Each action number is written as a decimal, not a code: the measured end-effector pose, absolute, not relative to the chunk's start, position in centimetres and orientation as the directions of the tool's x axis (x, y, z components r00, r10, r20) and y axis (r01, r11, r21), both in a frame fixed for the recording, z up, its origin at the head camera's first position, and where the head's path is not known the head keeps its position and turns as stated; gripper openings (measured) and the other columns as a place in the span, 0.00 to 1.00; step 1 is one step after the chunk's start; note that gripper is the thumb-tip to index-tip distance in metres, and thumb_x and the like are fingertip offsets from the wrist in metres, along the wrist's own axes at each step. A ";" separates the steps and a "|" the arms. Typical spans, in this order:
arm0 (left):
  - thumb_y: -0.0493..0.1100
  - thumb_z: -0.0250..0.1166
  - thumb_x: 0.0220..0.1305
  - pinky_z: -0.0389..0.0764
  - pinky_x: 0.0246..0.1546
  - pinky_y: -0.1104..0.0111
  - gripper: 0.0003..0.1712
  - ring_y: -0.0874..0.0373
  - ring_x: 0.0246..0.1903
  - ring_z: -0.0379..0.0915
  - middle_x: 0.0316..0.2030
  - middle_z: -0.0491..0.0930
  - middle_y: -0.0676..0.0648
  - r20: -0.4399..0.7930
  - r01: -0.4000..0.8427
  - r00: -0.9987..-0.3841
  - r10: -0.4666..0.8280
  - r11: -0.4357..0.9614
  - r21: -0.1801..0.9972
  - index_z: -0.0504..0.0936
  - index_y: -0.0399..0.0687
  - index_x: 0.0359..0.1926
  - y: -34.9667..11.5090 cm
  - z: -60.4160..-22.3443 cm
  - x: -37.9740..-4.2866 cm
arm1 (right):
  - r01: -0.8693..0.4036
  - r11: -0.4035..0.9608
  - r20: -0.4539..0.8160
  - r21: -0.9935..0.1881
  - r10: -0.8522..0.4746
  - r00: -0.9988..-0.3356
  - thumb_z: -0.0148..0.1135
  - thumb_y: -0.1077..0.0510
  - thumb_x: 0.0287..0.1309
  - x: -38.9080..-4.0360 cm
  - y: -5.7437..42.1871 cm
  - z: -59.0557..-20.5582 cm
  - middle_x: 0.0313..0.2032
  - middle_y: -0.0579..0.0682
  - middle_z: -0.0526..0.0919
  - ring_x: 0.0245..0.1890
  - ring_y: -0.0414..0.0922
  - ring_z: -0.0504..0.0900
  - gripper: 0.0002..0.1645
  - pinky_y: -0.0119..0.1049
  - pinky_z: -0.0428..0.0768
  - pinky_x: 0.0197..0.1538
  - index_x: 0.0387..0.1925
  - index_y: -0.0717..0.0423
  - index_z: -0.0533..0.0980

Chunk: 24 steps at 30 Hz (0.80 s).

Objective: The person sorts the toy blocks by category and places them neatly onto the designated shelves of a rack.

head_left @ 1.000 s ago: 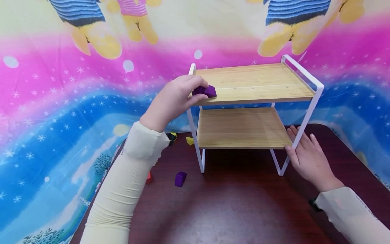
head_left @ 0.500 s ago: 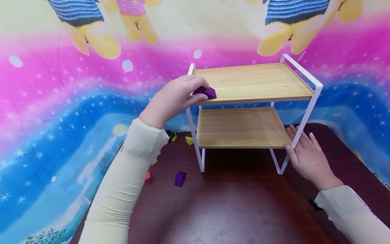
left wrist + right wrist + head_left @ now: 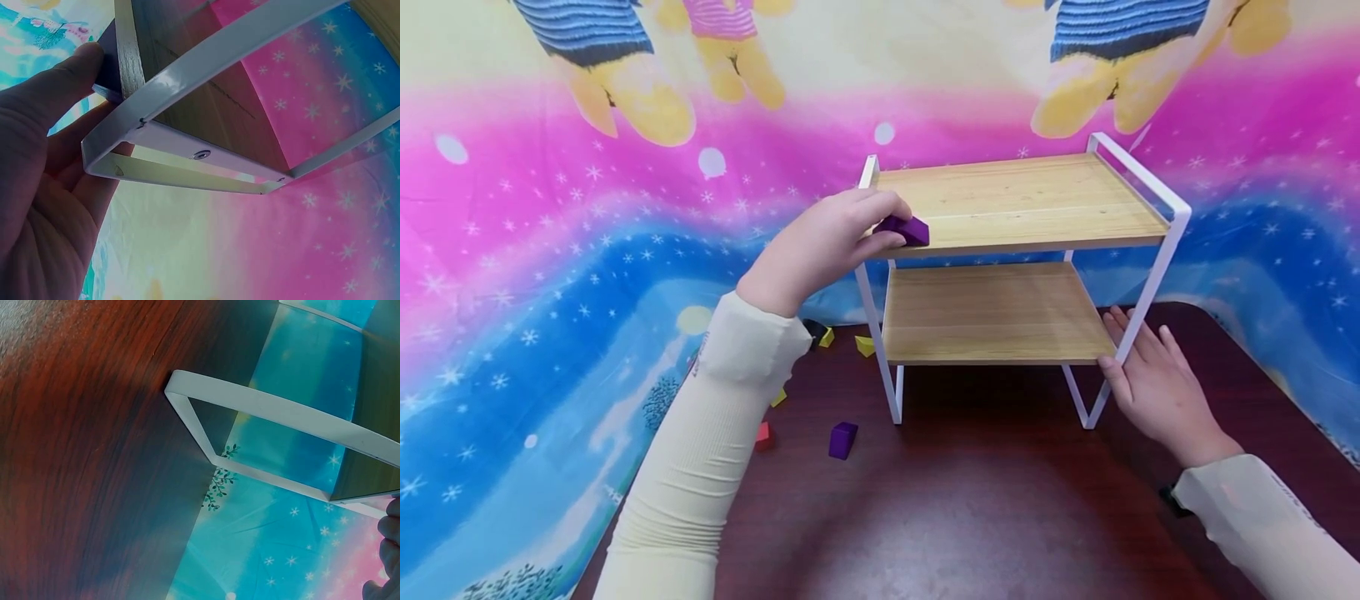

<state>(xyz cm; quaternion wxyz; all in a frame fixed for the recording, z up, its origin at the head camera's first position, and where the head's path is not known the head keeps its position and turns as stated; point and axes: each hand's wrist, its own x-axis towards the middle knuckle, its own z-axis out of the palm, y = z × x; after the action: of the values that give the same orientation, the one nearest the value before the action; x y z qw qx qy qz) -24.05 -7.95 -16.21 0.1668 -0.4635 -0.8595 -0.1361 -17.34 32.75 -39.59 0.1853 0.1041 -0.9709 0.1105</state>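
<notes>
Your left hand had its thumb and fingers pinched on a purple block, one on either side of it, so that its sloped end poked out past the fingertips to the right. That block sat at the front left corner of the top shelf, just beside the white end frame; whether it bore fully on the wood you could not tell, since your fingers covered part of it. Your right hand grasped nothing: its fingers lay extended behind the front right leg, with the thumb touching near the front corner of the lower shelf. Both shelves were flat rectangular boards with pale, straight wood grain, carried between flat-sided white bars bent into angular loops; the left wrist view showed a screw head in one bar. The counter was dark reddish brown, streaked like wood and softly glossy. On it, left of the rack, lay a second purple block with crisp flat faces, a red block partly behind your ribbed cream sleeve, and a small angular yellow block near the rear. Behind hung a creased printed cloth with snowflakes.
</notes>
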 end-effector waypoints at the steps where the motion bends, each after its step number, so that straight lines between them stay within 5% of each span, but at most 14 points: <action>1: 0.42 0.67 0.69 0.79 0.55 0.64 0.16 0.54 0.49 0.78 0.49 0.82 0.45 0.412 0.844 -0.512 0.754 0.531 0.078 0.80 0.43 0.54 -8.0 -16.2 -24.0 | -0.242 0.954 0.382 -0.176 -0.160 -0.910 0.40 0.43 0.79 -17.3 32.7 -39.6 0.77 0.66 0.51 0.79 0.57 0.41 0.40 0.53 0.26 0.77 0.79 0.61 0.48; 24: 0.41 0.68 0.68 0.77 0.59 0.66 0.17 0.55 0.53 0.76 0.50 0.81 0.46 0.482 0.862 -0.467 0.741 0.504 0.060 0.80 0.44 0.55 -8.2 -17.2 -24.1 | -0.251 0.952 0.403 -0.173 -0.164 -0.900 0.40 0.44 0.79 -17.4 32.7 -39.9 0.77 0.65 0.51 0.79 0.56 0.41 0.39 0.53 0.27 0.77 0.79 0.62 0.49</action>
<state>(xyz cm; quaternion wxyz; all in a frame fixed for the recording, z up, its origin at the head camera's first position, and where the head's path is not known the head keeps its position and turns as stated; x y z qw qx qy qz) -24.11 -8.19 -17.16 0.2019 -0.4750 -0.8434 -0.1493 -17.39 32.72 -39.86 0.1958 0.1071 -0.9684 0.1110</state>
